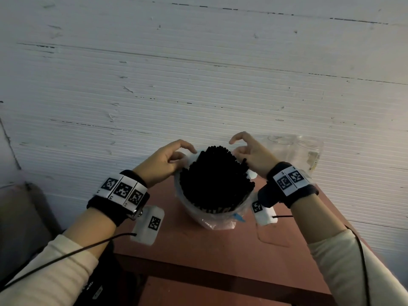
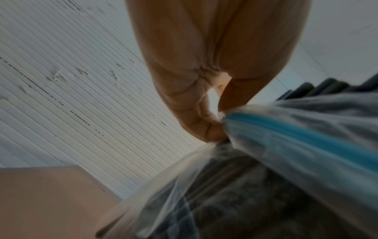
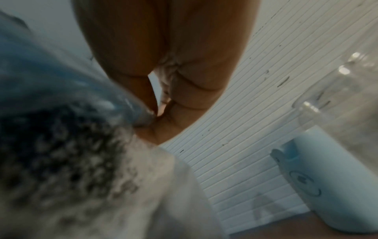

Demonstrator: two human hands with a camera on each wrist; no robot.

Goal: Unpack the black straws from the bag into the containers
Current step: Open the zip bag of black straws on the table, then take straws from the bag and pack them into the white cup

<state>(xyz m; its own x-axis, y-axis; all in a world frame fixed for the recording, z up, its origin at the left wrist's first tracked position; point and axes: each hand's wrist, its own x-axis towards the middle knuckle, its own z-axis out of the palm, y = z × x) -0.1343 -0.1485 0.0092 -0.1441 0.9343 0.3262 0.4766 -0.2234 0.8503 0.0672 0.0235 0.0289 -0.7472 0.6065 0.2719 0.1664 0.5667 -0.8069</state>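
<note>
Straws (image 1: 215, 175) stand bunched in bag (image 1: 217, 221), table (image 1: 220, 250) middle. Left hand (image 1: 164, 162) pinches bag rim at 9 o'clock, right hand (image 1: 251, 155) pinches at 3. Bag thin, slippy, floppy; straws light, stiff, spill easy. Best grab whole bunch low. Jars (image 1: 295, 149) at 2 o'clock.

Thin clear plastic bag (image 1: 217, 221), matt black straws (image 1: 215, 180), glossy clear containers (image 1: 309, 151)

bare table (image 1: 198, 250) in front is open, but clear containers (image 1: 295, 149) (far right corner) crowd the bag (image 1: 220, 221)
</note>
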